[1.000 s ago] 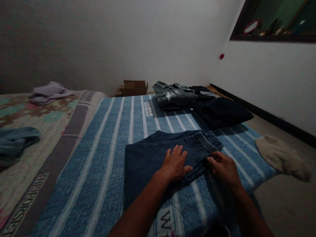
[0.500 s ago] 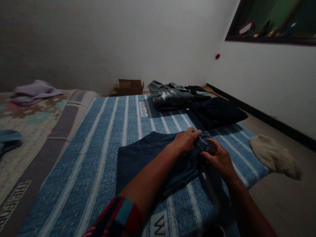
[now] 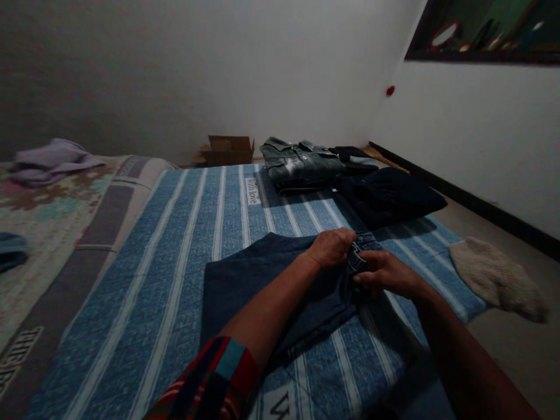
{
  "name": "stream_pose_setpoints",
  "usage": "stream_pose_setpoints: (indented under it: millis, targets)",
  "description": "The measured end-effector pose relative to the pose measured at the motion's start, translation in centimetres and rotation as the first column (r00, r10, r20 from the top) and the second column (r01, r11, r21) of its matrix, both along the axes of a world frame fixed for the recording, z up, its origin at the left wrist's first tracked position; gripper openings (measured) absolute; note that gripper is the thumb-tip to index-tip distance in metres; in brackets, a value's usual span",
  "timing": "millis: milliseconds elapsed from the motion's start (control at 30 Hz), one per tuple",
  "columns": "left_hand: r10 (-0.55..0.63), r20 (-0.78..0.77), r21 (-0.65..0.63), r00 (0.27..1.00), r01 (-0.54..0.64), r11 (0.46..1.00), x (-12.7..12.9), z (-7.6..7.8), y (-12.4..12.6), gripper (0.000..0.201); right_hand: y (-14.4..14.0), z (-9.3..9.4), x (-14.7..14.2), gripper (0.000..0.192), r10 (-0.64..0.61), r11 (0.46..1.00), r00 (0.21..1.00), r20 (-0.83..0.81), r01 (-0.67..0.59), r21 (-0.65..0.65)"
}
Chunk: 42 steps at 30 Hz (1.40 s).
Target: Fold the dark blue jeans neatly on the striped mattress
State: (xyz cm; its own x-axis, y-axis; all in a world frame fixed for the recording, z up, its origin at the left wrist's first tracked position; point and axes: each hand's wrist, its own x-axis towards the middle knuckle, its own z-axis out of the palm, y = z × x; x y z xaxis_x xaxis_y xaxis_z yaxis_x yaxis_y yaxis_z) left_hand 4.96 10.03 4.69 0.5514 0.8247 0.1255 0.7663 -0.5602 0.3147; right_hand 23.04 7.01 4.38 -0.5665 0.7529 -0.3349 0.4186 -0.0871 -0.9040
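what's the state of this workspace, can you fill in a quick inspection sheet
surface: blue striped sheet, with printed lettering
job's things: dark blue jeans, folded, lying on the sheet
clutter: folded grey denim top and dark garment toward the far right; beige cloth hanging past the right edge; lilac cloth and blue cloth on floral bedding to the left
hands: left hand on the jeans at the waistband, grip unclear; right hand holding the waistband
cables: nothing seen
surroundings: dim light; pale wall; open cardboard box beyond the far edge; red thing on the wall
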Motion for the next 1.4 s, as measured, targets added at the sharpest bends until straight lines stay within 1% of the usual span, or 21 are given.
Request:
stream_pose_setpoints:
  millis: [67,167,233,333,467,667,833,967,1100,1233,1333,1400]
  targets:
    - [0.018,0.042,0.005,0.999,-0.018,1.000,-0.4,-0.3,0.3,0.013,0.6,0.3,0.1,0.024,0.059,0.997,0.996,0.060,-0.056,-0.051]
    - [0.035,0.126,0.007,0.991,-0.036,0.999,-1.0,-0.6,0.8,0.009,1.4,0.6,0.4,0.022,0.105,0.993,0.983,0.150,-0.095,-0.070]
    - [0.058,0.213,0.000,0.975,-0.060,0.998,-1.3,-0.9,0.9,0.008,1.7,0.6,0.7,0.023,0.125,0.990,0.978,0.167,-0.113,-0.081]
    - [0.083,0.302,-0.009,0.950,-0.084,0.996,-1.3,-1.5,0.7,0.008,2.2,0.6,1.4,0.026,0.174,0.978,0.973,0.155,-0.152,-0.143]
    - [0.083,0.370,0.010,0.925,-0.094,0.996,-0.6,-2.5,0.4,0.006,2.8,0.5,2.3,0.032,0.248,0.948,0.962,0.109,-0.219,-0.229]
    - [0.122,0.442,-0.013,0.889,-0.129,0.992,0.1,-3.6,0.6,0.007,3.2,0.4,2.6,0.043,0.227,0.934,0.970,0.087,-0.192,-0.302]
    - [0.164,0.440,-0.001,0.883,-0.182,0.983,0.8,-3.9,0.4,0.009,3.1,0.0,2.6,0.050,0.192,0.929,0.979,0.066,-0.160,-0.335]
    - [0.190,0.433,0.006,0.881,-0.213,0.977,1.0,-3.9,0.1,0.012,3.1,-0.3,2.4,0.048,0.166,0.931,0.980,0.112,-0.119,-0.346]
    - [0.204,0.407,0.010,0.891,-0.227,0.974,1.0,-3.9,-0.2,0.012,2.7,-0.5,2.1,0.047,0.123,0.943,0.981,0.151,-0.068,-0.325]
    - [0.205,0.334,0.041,0.920,-0.231,0.972,1.0,-4.0,-0.4,0.012,2.2,-0.5,2.0,0.043,0.075,0.958,0.981,0.180,-0.021,-0.285]
    - [0.183,0.266,0.071,0.946,-0.209,0.975,1.0,-4.1,-0.6,0.017,1.9,-0.4,2.0,0.041,0.083,0.960,0.978,0.193,-0.026,-0.279]
    - [0.157,0.274,0.075,0.949,-0.184,0.980,0.9,-4.1,-0.5,0.017,1.8,-0.4,1.9,0.041,0.087,0.960,0.975,0.206,-0.027,-0.279]
